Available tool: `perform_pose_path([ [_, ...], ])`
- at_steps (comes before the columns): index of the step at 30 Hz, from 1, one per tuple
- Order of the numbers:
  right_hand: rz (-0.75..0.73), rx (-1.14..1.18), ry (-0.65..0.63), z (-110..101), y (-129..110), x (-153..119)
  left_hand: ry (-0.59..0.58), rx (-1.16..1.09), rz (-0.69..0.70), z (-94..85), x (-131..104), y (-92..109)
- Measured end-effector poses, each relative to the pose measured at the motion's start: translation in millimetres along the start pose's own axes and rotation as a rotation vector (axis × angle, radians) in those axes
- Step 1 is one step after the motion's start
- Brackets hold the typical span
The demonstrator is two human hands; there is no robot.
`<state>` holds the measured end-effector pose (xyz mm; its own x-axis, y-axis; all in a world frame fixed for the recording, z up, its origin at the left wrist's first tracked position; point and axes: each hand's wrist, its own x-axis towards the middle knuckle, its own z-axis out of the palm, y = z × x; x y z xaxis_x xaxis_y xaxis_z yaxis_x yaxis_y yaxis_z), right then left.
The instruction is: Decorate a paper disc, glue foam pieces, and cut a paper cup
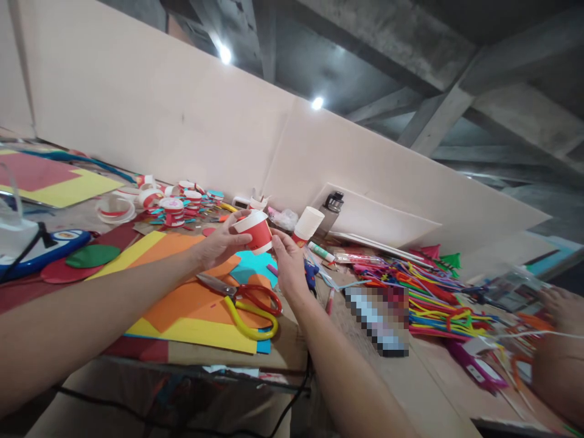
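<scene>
Between my two hands is a red-and-white paper cup point(260, 236), tilted, held above the table. My left hand point(224, 240) grips its left side, with the thumb across the front. My right hand point(288, 263) pinches it low on the right side. Below lie scissors point(237, 295) with one red and one yellow handle, resting on orange paper point(182, 298). A cyan paper cutout point(255, 267) lies just under the cup. Behind my right hand stands a stack of paper cups point(308, 224), and a blue glue gun point(311, 274) is partly hidden by that hand.
Several cut cup pieces point(173, 212) sit at the back left. A dark bottle point(331, 212) stands near the wall board. Colourful pipe cleaners point(429, 298) spread over the right side, where another person's hand point(561, 307) shows. Green and red paper discs point(92, 256) lie left.
</scene>
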<state>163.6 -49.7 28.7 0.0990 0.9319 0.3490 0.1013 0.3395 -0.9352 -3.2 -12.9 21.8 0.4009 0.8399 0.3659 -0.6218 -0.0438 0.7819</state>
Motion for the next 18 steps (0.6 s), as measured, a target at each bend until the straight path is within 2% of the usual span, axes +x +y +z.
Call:
perform_pose_path([
  [7,0.041,-0.127,0.056,1.5,-2.8,-2.3,-0.032,-0.062,-0.053,-7.2,4.2,-1.4],
  [12,-0.02,-0.168,0.06,-2.4,-7.7,-3.5,0.121,-0.146,-0.089,-15.4,8.1,8.2],
  [14,-0.046,-0.187,0.041,-4.2,-8.1,-3.8,0.206,-0.174,-0.067,-19.9,12.1,16.9],
  [18,-0.094,-0.266,0.011,-8.0,-3.8,-3.8,0.286,-0.179,0.01,-30.0,20.5,38.1],
])
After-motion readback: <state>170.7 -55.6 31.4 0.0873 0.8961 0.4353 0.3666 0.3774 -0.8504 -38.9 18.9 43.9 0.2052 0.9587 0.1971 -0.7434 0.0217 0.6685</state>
